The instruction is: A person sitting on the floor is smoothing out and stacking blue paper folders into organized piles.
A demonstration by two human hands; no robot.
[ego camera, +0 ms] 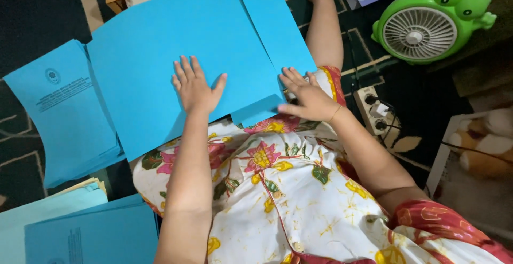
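The left hand lies flat, fingers spread, grasping nothing, pressing the middle of a large blue paper sheet spread across the person's lap. The right hand pinches the sheet's folded lower right corner. The sheet is smooth, matte card, its long axis running diagonally away from the person. Printed blue folders lie on the floor to the left.
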